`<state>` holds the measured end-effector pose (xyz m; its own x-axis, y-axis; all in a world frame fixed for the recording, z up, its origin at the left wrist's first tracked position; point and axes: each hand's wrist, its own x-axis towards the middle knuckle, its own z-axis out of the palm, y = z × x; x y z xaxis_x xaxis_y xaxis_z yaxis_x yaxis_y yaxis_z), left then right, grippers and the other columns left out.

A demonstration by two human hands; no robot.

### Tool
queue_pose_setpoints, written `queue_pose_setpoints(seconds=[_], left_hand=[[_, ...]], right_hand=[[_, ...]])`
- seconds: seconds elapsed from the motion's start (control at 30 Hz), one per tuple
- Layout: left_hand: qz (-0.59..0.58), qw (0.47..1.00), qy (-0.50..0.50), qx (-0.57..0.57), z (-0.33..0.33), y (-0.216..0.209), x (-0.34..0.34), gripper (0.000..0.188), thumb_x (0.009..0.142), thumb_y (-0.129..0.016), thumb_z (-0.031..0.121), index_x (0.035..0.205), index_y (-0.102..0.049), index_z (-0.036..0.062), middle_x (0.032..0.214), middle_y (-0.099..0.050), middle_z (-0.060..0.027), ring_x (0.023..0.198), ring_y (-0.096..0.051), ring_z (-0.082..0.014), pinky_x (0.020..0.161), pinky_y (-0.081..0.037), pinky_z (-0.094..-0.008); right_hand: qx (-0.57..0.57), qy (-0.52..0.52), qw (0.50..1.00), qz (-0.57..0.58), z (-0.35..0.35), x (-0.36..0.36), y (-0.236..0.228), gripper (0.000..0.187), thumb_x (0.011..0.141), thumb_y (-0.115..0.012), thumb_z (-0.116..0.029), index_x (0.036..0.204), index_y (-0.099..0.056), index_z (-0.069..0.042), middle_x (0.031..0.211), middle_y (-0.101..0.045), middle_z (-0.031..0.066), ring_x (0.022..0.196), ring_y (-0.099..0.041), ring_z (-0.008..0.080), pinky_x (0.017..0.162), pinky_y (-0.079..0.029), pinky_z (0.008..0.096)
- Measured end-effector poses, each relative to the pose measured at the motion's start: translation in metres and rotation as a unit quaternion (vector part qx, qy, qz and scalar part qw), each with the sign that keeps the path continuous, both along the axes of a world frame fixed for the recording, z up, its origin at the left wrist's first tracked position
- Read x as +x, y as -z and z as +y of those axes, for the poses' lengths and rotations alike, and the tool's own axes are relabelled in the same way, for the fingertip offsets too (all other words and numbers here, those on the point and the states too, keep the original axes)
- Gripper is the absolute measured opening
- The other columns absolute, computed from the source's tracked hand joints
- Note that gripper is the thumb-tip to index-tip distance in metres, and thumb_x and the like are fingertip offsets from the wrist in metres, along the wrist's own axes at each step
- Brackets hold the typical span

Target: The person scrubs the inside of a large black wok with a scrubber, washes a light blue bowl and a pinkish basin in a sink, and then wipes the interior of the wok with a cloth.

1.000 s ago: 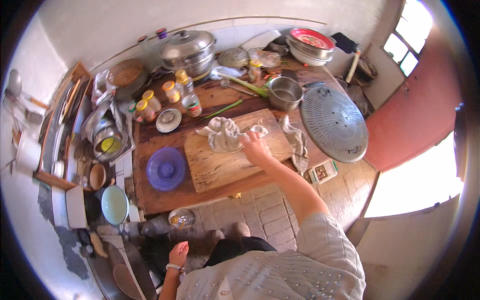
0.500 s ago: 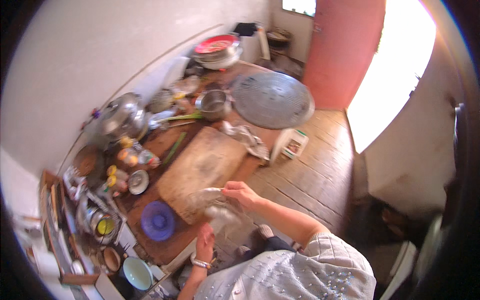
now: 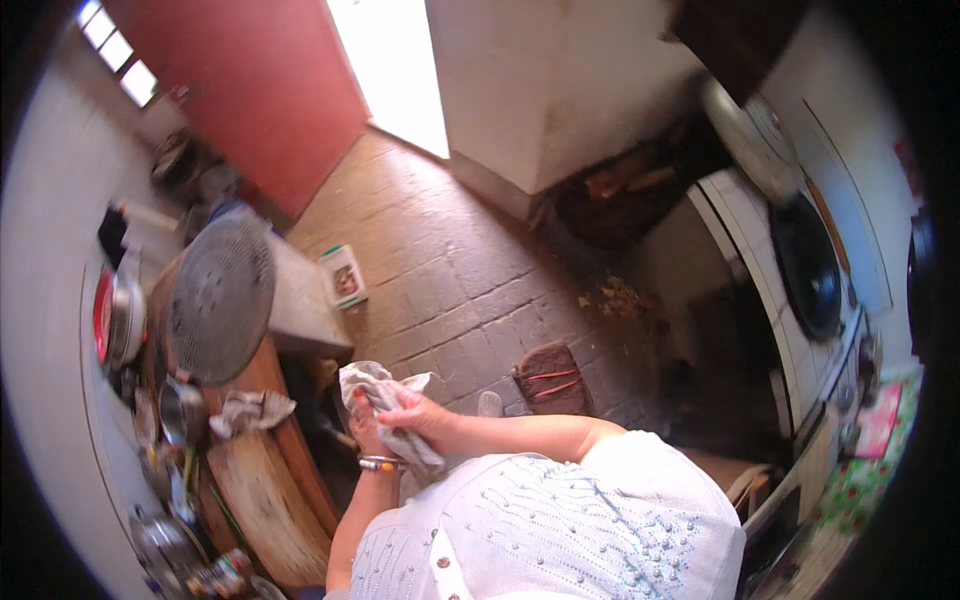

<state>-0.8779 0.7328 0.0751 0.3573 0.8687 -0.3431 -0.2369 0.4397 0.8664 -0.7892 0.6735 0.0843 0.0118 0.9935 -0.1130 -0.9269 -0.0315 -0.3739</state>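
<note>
A greyish-white cloth (image 3: 424, 455) is bunched between my two hands in front of my body, beyond the table's right edge. My right hand (image 3: 417, 417) is closed round it, with folds hanging below the fingers. My left hand (image 3: 364, 428), with a bracelet at the wrist, grips the cloth on the other side. Part of the left fingers is hidden by the cloth and the right hand. To their left, a wooden cutting board (image 3: 265, 500) lies on the table, with a second crumpled cloth (image 3: 250, 412) at its far end.
A round grey perforated tray (image 3: 220, 300) and a metal pot (image 3: 182, 412) stand on the table. On the floor are a white container (image 3: 345, 277) and a brown mat-like thing (image 3: 553, 378). A red door (image 3: 250, 90) stands ahead; a dark wok (image 3: 805, 265) is at the right.
The view has swung right, away from the table. My hands, apart before with the blurred cloth at the right one, have come together on it.
</note>
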Motion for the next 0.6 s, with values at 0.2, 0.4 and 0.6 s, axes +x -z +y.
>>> queue_pose_setpoints(seconds=[0.2, 0.4, 0.6], left_hand=[[0.037, 0.984, 0.159, 0.077, 0.043, 0.034, 0.108, 0.044, 0.084, -0.054, 0.047, 0.094, -0.059, 0.0042, 0.084, -0.059, -0.0010, 0.073, -0.055, -0.0108, 0.064, -0.046, -0.0275], [0.161, 0.803, 0.439, 0.370, 0.075, 0.005, 0.157, 0.018, 0.077, -0.061, 0.005, 0.094, -0.056, 0.0030, 0.071, -0.053, -0.0011, 0.063, -0.046, -0.0086, 0.057, -0.041, -0.0249], [0.008, 0.826, 0.558, 0.079, 0.111, 0.000, 0.245, 0.033, 0.073, -0.054, -0.006, 0.104, -0.051, 0.0036, 0.095, -0.058, -0.0020, 0.086, -0.053, -0.0122, 0.078, -0.042, -0.0251]], right_hand=[[-0.004, 0.214, 0.970, -0.119, 0.009, 0.077, 0.019, 0.039, 0.087, -0.048, -0.007, 0.125, -0.043, -0.005, 0.113, -0.050, 0.0000, 0.104, -0.045, 0.0077, 0.090, -0.037, 0.0233], [-0.092, 0.323, 0.930, -0.148, -0.017, 0.170, 0.048, 0.018, 0.092, -0.046, -0.015, 0.102, -0.056, -0.004, 0.091, -0.058, -0.0020, 0.088, -0.051, 0.0065, 0.081, -0.041, 0.0214], [-0.363, 0.380, 0.688, -0.500, -0.047, 0.248, 0.052, 0.014, 0.081, -0.059, -0.015, 0.084, -0.055, -0.002, 0.082, -0.061, 0.0112, 0.075, -0.058, 0.0193, 0.065, -0.046, 0.0304]])
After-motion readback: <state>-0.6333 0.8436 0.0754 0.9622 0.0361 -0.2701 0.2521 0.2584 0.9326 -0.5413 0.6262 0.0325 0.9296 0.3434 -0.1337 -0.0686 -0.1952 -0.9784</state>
